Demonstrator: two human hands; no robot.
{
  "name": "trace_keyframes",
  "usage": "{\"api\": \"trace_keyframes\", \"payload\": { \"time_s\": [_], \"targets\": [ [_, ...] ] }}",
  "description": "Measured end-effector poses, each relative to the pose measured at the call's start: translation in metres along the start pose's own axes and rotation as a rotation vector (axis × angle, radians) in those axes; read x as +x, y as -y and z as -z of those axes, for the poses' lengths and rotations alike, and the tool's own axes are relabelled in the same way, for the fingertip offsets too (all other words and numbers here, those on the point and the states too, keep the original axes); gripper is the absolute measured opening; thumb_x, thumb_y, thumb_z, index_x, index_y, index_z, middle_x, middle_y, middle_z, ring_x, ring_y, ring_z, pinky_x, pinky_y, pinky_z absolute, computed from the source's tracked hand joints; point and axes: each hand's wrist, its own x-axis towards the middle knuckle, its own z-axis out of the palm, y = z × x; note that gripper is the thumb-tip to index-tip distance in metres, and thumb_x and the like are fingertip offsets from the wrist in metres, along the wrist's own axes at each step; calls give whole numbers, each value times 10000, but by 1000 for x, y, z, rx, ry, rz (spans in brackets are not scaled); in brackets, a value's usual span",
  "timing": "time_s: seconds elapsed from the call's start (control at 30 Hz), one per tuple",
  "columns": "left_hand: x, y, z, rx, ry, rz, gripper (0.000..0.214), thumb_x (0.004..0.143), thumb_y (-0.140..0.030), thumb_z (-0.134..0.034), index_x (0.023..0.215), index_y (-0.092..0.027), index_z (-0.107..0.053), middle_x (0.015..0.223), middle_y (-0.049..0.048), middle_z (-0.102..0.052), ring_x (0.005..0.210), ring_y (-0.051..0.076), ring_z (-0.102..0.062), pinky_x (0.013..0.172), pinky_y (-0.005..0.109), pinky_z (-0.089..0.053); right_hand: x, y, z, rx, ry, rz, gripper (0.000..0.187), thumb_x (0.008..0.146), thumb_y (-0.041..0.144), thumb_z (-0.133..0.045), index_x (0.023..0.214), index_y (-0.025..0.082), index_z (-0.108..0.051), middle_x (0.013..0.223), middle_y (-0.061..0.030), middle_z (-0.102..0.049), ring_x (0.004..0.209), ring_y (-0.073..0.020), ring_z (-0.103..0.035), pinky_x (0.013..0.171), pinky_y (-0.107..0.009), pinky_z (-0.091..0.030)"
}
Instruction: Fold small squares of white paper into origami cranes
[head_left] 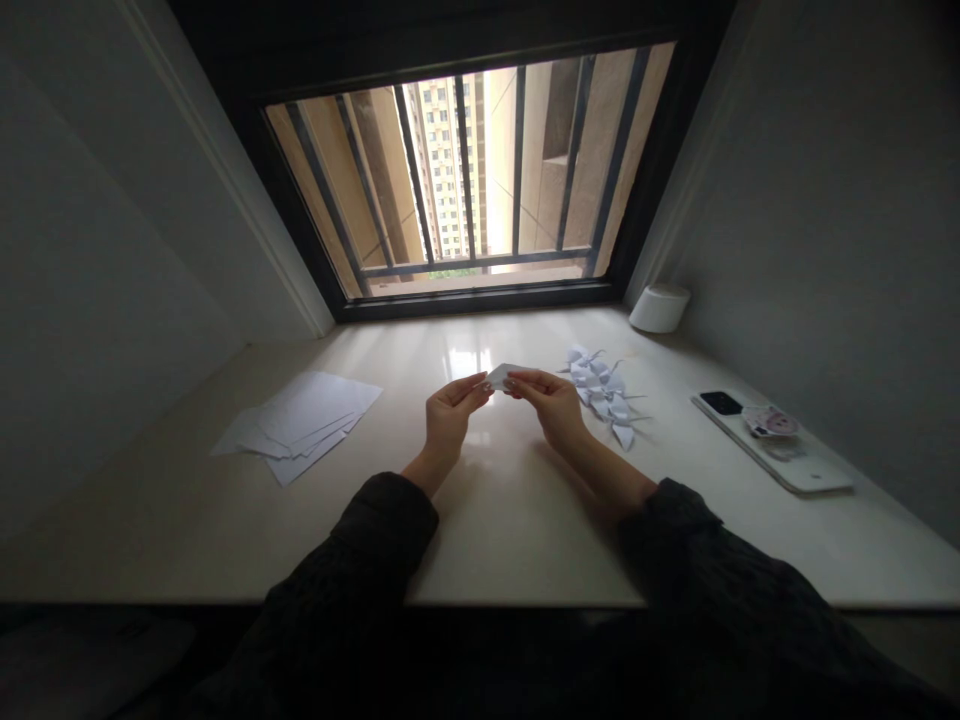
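A small folded piece of white paper [501, 375] is held up between both hands, over the middle of the pale sill. My left hand [451, 405] pinches its left side between thumb and fingers. On the other side, my right hand [551, 400] is closed on its right edge. Just right of that hand lies a cluster of folded white paper cranes [600, 388], with thin pointed ends sticking out. Well to the left rests a loose stack of white paper sheets [311, 420], slightly fanned. Fingers cover part of the folded piece.
A white phone [780, 455] with a round grip on its back lies at the right. A white cup-like object [660, 308] stands in the far right corner. Behind the sill [510, 530] is a dark-framed window [480, 308] with bars outside; walls rise on both sides.
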Motion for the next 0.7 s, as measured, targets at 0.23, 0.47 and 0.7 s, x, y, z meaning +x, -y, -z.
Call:
{"api": "trace_keyframes", "payload": {
  "time_s": [0.23, 0.47, 0.7],
  "targets": [
    [-1, 1, 1, 60, 35, -20, 644, 607, -321, -812, 1194, -172, -595, 801, 53, -737, 797, 184, -686, 856, 369, -503, -5, -1, -4, -26, -3, 26, 279, 575, 352, -818, 792, 195, -741, 765, -45, -746, 707, -199, -690, 770, -393, -557],
    [1, -2, 1, 75, 3, 8, 527, 568, -309, -832, 1040, -143, -665, 775, 72, -735, 748, 188, -688, 822, 374, -516, -8, -4, -5, -47, 18, 45, 335, 587, 353, -816, 873, 201, -727, 631, -3, -707, 657, -194, -687, 738, -373, -550],
    [1, -2, 1, 63, 21, 77, 450, 567, -307, -835, 958, -133, -696, 795, 82, -738, 758, 183, -690, 816, 365, -525, -3, -5, -2, -3, 13, 35, 276, 577, 366, -821, 725, 192, -665, 587, 2, -685, 589, -175, -660, 665, -350, -550]
  ]
}}
